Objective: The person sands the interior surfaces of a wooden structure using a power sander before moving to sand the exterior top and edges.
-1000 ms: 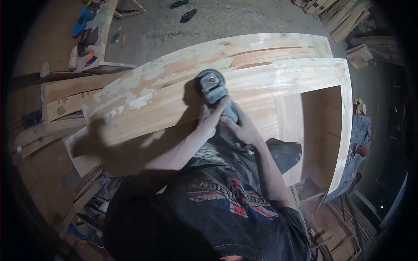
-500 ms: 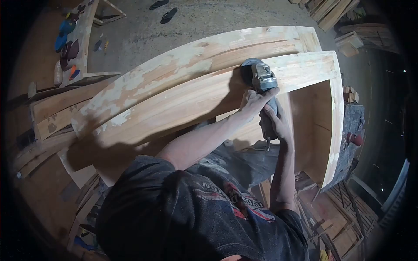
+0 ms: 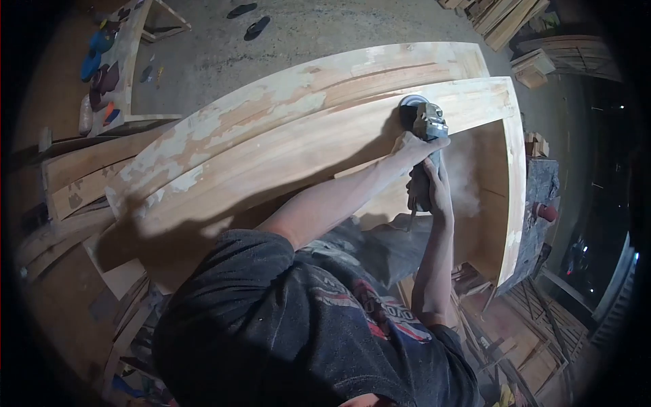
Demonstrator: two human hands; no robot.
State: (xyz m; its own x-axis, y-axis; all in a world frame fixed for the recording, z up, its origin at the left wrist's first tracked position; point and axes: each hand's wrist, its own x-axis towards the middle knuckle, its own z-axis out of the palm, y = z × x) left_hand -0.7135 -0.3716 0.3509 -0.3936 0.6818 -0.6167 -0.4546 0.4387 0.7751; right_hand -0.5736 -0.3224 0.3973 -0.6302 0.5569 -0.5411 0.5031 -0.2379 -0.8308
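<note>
An angle grinder (image 3: pixel 430 123) with a round sanding disc (image 3: pixel 412 100) rests on a pale curved wooden panel (image 3: pixel 305 156), near its right end. My left hand (image 3: pixel 413 147) is closed around the front of the tool, just behind its metal head. Lower down, my right hand (image 3: pixel 440 188) wraps the dark body of the grinder. The disc is partly hidden by the tool's head. Pale dust hangs beside my right hand, inside the wooden frame (image 3: pixel 517 176). Beyond the panel lies a second curved board (image 3: pixel 271 102) with patchy, light filler on it.
Stacked planks (image 3: pixel 505 20) lie at the far right on the concrete floor (image 3: pixel 325 27). A pair of sandals (image 3: pixel 257 28) is at the back. To the left stands a wooden bench frame (image 3: pixel 135 61) with cloths on it. A red round object (image 3: pixel 546 212) sits on the right.
Both hands have moved the grinder a little to the right along the panel. The dust cloud beside my right hand has become visible. The camera view has shifted slightly.
</note>
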